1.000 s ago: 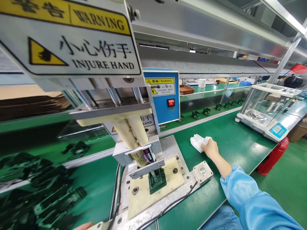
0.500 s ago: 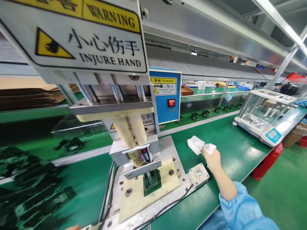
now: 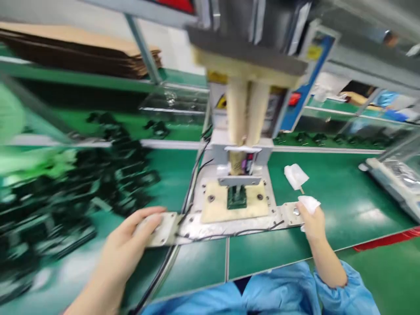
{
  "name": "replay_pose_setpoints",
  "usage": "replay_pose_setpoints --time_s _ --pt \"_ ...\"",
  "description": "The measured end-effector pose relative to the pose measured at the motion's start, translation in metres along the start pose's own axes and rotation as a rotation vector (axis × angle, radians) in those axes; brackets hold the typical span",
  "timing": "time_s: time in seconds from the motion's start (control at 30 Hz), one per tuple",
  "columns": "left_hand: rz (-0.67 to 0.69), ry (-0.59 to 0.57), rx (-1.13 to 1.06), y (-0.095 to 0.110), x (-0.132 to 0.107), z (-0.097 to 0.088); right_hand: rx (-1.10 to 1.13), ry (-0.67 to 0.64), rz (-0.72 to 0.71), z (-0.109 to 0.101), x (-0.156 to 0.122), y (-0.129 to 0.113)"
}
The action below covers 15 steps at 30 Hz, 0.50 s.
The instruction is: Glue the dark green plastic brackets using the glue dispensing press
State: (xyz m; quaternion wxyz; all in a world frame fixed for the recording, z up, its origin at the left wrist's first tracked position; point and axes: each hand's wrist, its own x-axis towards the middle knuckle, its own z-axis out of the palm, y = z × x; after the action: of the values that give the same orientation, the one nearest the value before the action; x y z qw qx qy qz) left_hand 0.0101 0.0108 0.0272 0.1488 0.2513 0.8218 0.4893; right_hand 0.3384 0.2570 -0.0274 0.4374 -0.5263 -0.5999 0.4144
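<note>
My left hand (image 3: 134, 234) curls round the outer end of the left push-button box (image 3: 166, 229), thumb laid over its top. At the right push-button box (image 3: 290, 213), my right hand (image 3: 313, 221) is closed on a crumpled white wipe (image 3: 309, 202); its fingers reach the box, though the wipe partly hides them. Between the boxes stands a press (image 3: 247, 105). A small dark green plastic part (image 3: 236, 197) sits on its cream base plate (image 3: 215, 212), under the press head. Another white wipe (image 3: 295, 176) lies on the bench, with a thin stick at its edge.
A heap of dark green parts (image 3: 108, 175) covers the bench at left, beside a bright green blurred item (image 3: 39, 164). Black cables (image 3: 188, 192) run past the press. Stacked cardboard (image 3: 82, 54) is on the back shelf. A glass-sided scale (image 3: 393, 179) stands at right.
My view has swung left and down. My left hand, barely visible before, is now on the left button box. My right hand has come to the right button box, still with the wipe.
</note>
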Motion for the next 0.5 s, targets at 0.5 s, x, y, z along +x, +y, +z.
replay_pose_setpoints --time_s 0.5 --pt "-0.178 -0.065 -0.305 -0.024 -0.005 0.001 -0.063 0.094 -0.028 -0.011 0.002 0.017"
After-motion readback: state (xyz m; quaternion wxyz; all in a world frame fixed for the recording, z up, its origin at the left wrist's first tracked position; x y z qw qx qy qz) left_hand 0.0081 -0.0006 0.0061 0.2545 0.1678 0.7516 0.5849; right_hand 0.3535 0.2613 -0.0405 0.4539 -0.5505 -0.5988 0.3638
